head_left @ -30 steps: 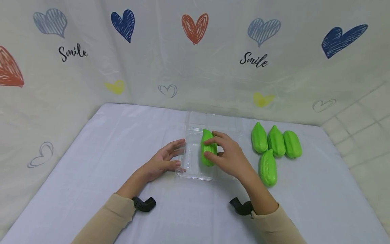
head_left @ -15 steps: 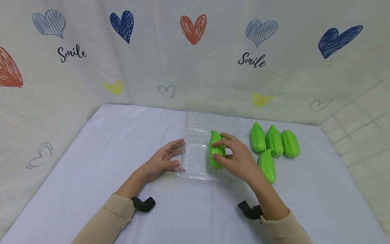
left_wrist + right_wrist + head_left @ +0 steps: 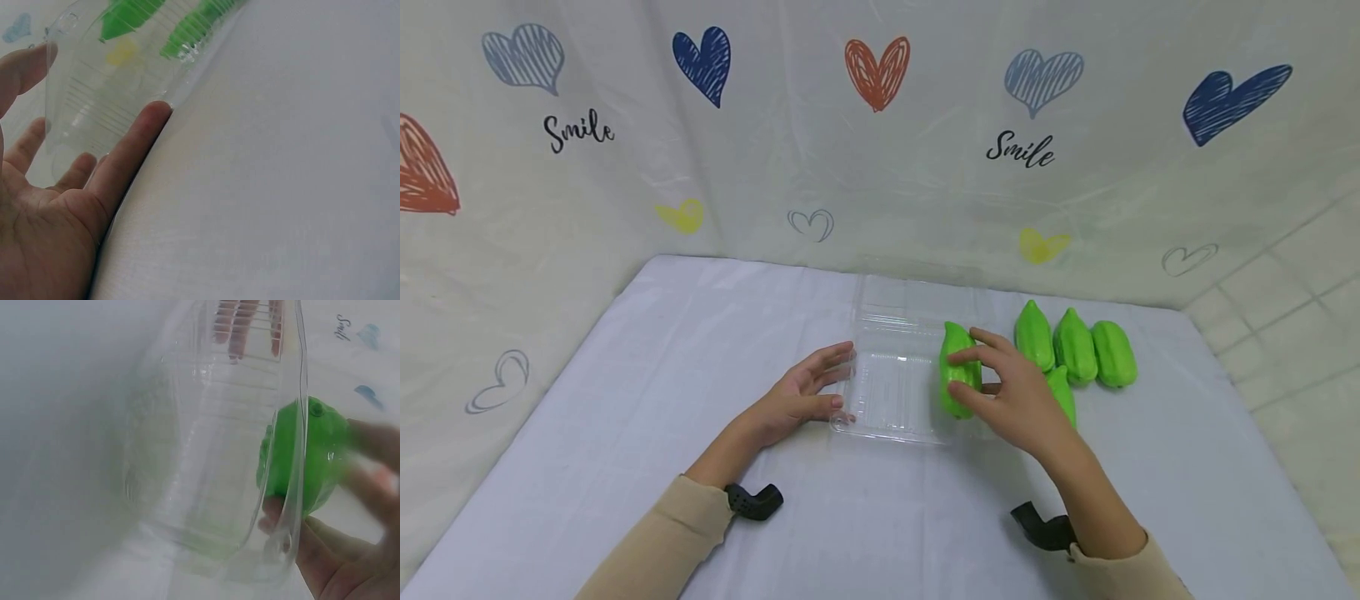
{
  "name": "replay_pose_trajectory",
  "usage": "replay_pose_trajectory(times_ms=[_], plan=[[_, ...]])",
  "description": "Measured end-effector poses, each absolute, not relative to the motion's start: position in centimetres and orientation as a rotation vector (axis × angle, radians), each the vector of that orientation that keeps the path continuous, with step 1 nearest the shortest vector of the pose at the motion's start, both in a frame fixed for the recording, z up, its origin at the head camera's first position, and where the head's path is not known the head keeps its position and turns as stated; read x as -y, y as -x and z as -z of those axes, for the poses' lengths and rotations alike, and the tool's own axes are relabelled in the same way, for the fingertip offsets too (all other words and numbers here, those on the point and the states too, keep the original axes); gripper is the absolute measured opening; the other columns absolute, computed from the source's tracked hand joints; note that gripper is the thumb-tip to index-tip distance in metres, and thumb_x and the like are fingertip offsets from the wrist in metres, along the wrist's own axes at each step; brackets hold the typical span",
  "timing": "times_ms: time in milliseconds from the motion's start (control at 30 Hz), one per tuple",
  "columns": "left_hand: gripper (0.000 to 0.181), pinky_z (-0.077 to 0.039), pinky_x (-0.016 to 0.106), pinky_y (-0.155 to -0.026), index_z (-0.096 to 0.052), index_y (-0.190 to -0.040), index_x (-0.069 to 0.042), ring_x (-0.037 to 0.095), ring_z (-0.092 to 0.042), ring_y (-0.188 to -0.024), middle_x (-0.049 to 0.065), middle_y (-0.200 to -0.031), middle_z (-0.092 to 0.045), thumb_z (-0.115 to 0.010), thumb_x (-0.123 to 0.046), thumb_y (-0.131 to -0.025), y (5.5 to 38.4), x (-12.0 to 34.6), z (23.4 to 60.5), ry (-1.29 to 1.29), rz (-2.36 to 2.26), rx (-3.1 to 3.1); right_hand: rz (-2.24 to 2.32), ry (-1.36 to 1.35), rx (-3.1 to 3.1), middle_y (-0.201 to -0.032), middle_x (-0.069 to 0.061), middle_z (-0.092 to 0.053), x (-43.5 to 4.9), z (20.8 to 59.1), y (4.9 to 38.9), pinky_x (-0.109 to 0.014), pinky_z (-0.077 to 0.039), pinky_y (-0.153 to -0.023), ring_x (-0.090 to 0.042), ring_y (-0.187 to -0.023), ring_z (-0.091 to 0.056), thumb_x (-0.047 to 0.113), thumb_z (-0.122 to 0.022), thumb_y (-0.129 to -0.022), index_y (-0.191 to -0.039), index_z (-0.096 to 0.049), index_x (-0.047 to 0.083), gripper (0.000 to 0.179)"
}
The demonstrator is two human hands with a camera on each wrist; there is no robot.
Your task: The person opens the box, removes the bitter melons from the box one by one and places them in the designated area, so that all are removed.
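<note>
A ridged green toy fruit with a pointed tip [image 3: 957,375] is pinched between the thumb and fingers of my right hand [image 3: 1011,396], over the right part of a clear plastic clamshell box [image 3: 891,437]. The right wrist view shows the fruit [image 3: 326,450] partly behind the box's clear wall [image 3: 187,456]. My left hand [image 3: 797,396] rests at the box's left side with fingers spread and fairly straight, its fingertips right at the wall. In the left wrist view one finger [image 3: 134,147] lies low along the cloth.
Several similar green fruits [image 3: 1077,346] lie on the white cloth [image 3: 880,525] to the right; the nearest one [image 3: 1060,392] is partly behind my right hand. The box's lid [image 3: 921,300] stands folded back towards a curtain [image 3: 760,150] with hearts.
My right hand has carried the green fruit to the right across the box, from near its middle to its right part. The left hand and the box stay where they were.
</note>
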State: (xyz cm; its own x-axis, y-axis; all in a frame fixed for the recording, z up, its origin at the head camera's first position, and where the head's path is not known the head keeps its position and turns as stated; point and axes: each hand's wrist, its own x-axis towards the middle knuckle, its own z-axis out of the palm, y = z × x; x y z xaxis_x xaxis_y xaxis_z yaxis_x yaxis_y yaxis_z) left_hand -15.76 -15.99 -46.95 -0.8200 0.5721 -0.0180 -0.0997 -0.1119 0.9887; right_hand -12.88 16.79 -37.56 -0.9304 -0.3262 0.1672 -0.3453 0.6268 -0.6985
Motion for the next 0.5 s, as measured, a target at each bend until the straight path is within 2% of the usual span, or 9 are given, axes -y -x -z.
replay_pose_trajectory(times_ms=[500], plan=[[0.080, -0.052, 0.041, -0.098, -0.024, -0.159, -0.019, 0.028, -0.021, -0.151, 0.002, -0.166, -0.019, -0.062, 0.001, -0.092, 15.8, 16.0, 46.9, -0.509, -1.969, -1.727, -1.111, -0.487, 2.849, -0.156, -0.008, -0.040, -19.0, 36.6, 11.7, -0.040, -0.058, -0.083, -0.034, -0.135, -0.049, 0.029, -0.074, -0.091, -0.120, -0.068, 0.020, 0.032]])
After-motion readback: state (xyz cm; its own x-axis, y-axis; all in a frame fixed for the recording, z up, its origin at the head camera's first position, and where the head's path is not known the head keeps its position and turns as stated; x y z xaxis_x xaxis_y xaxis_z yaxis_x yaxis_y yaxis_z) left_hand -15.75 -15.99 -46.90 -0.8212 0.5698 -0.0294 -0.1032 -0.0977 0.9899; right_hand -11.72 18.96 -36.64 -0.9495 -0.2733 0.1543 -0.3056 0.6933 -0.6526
